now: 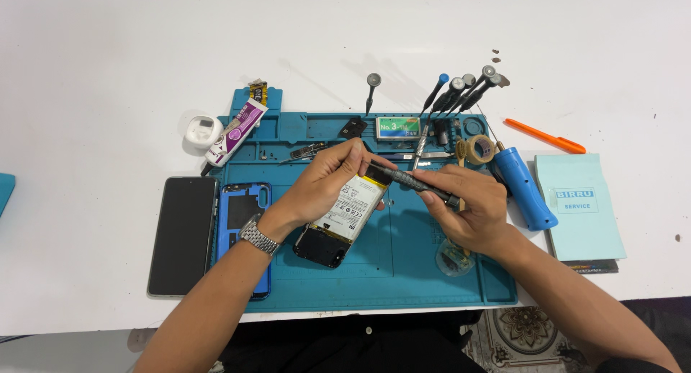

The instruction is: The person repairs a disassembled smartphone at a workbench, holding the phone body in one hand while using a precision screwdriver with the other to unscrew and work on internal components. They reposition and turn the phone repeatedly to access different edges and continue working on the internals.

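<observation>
- While the opened phone point(338, 218) lies tilted on the blue work mat point(403, 272), its bare battery and board look light, stiff and fragile; judging by that, the frame edges are the safest hold.
- From the head view, the left hand point(327, 182) curls over the phone's upper end, fingers steadying it.
- The right hand point(468, 207) is clenched around a dark screwdriver point(414, 180), its tip at the phone's top.
</observation>
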`<state>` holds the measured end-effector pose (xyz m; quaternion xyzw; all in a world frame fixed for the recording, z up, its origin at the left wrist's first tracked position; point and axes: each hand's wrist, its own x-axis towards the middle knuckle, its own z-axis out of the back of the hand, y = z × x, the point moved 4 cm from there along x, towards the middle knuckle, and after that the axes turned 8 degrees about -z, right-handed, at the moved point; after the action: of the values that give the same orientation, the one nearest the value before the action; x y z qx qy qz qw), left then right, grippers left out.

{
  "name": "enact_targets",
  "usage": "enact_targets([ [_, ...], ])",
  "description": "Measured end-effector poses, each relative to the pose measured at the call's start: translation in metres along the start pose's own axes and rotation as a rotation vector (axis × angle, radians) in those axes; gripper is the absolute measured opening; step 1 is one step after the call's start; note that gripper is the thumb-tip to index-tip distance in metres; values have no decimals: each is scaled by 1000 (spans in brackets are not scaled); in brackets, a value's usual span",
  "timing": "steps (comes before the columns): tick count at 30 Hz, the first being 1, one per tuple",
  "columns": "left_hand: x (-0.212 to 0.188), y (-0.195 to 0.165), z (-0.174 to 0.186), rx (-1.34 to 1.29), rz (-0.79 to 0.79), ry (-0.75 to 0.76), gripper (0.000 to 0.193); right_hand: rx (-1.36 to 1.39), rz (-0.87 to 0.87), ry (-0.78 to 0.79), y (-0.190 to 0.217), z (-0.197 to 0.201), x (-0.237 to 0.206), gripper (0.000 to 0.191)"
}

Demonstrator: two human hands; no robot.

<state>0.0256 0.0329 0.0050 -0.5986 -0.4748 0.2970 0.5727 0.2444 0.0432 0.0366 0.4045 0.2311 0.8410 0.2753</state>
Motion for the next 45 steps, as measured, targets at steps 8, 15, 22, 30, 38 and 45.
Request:
enact_targets([
  [8, -1, 5, 1, -16, 14, 8, 47, 2, -14, 7, -2, -1, 0, 28],
  [15, 0, 2, -1, -46, -56, 10, 49, -6, -10, -3, 0, 0, 0, 28],
  [22, 0, -2, 4, -82, 5, -95, 69, -5, -23, -9, 0, 1, 0, 27],
  [30, -2, -6, 1, -344, 41, -37, 66, 42, -28, -16, -1, 1, -1, 27],
  [38, -2, -9, 0, -212, 72, 0, 67, 44, -23, -3, 2, 1, -1, 27],
  [45, -5, -12, -2, 49, 97, -23, 71, 27, -28, 0, 2, 0, 0, 27],
])
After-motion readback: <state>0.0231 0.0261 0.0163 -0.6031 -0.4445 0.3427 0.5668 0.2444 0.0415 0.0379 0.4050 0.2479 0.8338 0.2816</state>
